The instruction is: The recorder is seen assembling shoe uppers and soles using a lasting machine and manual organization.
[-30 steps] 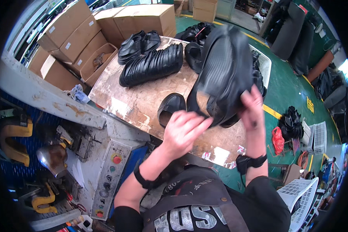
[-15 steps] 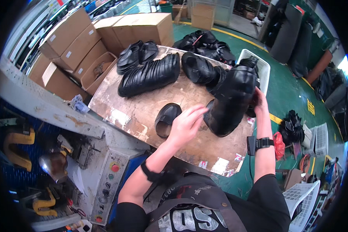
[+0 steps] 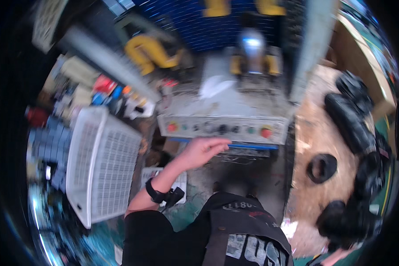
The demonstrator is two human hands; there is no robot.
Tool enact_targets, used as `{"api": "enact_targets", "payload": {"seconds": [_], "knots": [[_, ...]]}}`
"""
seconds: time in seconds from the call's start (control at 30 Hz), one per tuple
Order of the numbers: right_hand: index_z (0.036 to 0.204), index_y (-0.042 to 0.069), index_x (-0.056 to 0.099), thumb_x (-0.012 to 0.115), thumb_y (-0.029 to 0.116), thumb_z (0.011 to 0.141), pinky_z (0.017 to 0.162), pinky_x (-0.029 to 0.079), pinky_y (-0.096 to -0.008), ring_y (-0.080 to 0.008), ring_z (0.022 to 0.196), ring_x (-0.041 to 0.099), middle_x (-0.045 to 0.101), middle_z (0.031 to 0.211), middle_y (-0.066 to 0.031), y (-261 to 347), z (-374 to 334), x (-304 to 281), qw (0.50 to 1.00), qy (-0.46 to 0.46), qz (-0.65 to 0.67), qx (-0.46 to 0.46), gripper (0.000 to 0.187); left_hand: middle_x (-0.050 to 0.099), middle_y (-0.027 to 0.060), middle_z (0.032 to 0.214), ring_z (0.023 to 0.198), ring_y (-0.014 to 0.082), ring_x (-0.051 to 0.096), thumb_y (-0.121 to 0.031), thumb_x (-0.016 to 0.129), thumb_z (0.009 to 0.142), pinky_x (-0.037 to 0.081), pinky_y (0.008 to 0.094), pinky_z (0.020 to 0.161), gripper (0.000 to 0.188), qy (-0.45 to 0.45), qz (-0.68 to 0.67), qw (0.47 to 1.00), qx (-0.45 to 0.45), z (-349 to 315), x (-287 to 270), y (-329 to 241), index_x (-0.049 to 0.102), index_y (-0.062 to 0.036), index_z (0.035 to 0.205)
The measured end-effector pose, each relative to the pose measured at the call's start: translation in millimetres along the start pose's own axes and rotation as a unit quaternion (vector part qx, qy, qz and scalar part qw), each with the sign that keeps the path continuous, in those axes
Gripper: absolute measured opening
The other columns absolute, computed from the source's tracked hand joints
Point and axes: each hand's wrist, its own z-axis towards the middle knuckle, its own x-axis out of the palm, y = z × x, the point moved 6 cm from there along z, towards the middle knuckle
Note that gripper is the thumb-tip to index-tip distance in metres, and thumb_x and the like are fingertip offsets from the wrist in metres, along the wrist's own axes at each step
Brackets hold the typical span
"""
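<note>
My left hand is in front of the machine's control panel, fingers stretched out, with nothing visible in it. My right hand shows only in part at the lower right, beside a stack of black shoe uppers. Its fingers are hidden and smeared by motion. On the wooden table a single black upper lies apart from the others. A long nested row of black uppers rests farther along, with more black uppers beyond it.
The machine carries a shiny metal form between yellow clamps, with a yellow C-shaped part to its left. A white perforated basket stands at my left. Cardboard boxes border the table's far right.
My view has swung left, from the table to the machine. My left hand has gone from beside the single upper to the panel front. The right hand now sits at the picture's edge.
</note>
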Motion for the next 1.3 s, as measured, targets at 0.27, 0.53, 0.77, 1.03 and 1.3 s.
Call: {"api": "enact_targets", "payload": {"seconds": [0.27, 0.53, 0.77, 1.03, 1.3], "knots": [[0.125, 0.01, 0.051, 0.043, 0.037, 0.093, 0.085, 0.048, -0.0345, -0.0192, 0.099, 0.058, 0.057, 0.119, -0.0059, -165.9, -259.7, 309.8, 0.943, 0.261, -0.082, 0.192, 0.043, 0.066, 0.0046, 0.087, 0.081, 0.0113, 0.06, -0.013, 0.054, 0.091, 0.049, 0.0273, 0.077, 0.024, -0.362, 0.182, 0.91, -0.092, -253.9, -350.3, 38.6, 0.062, -0.003, 0.112], [0.125, 0.012, 0.051, 0.044, 0.036, 0.093, 0.083, 0.048, -0.0324, -0.0159, 0.099, 0.058, 0.057, 0.119, -0.0023, -305.1, -320.2, 412.8, 0.837, 0.412, -0.186, 0.309, 0.041, 0.067, 0.0114, 0.086, 0.082, 0.0283, 0.065, -0.015, 0.066, 0.072, 0.05, 0.037, 0.076, 0.039, -0.161, 0.373, 0.793, -0.455, -510.1, -473.6, 257.6, 0.064, -0.0131, 0.111], [0.101, 0.024, 0.058, 0.051, 0.042, 0.092, 0.054, 0.035, -0.0207, -0.0032, 0.064, 0.047, 0.056, 0.081, 0.0137, -290.0, -512.4, 616.3, 0.784, 0.424, -0.286, 0.352, 0.022, 0.049, 0.0095, 0.129, 0.118, 0.03, 0.046, -0.009, 0.064, 0.065, 0.04, 0.0401, 0.096, 0.06, 0.038, 0.319, 0.877, -0.357, -545.2, -387.7, 355.0, 0.054, -0.0143, 0.124], [0.108, 0.011, 0.061, 0.049, 0.037, 0.093, 0.071, 0.046, -0.0317, -0.015, 0.076, 0.057, 0.065, 0.085, -0.001, -285.9, -711.0, 759.3, 0.575, 0.589, 0.0, 0.569, 0.033, 0.063, 0.0027, 0.106, 0.123, 0.0199, 0.043, -0.03, 0.069, 0.067, 0.016, 0.058, 0.108, 0.027, 0.089, 0.418, 0.848, -0.314, -594.0, -330.2, 353.6, 0.069, -0.0169, 0.091], [0.099, 0.006, 0.06, 0.039, 0.038, 0.097, 0.064, 0.047, -0.0276, -0.0153, 0.068, 0.055, 0.06, 0.077, -0.0015, -242.0, -720.0, 768.8, 0.613, 0.576, 0.082, 0.535, 0.038, 0.057, 0.0168, 0.067, 0.07, 0.0351, 0.056, -0.014, 0.076, 0.061, 0.042, 0.0439, 0.09, 0.023, -0.038, 0.271, 0.917, -0.291, -501.8, -416.3, 252.5, 0.063, -0.001, 0.076]]}}
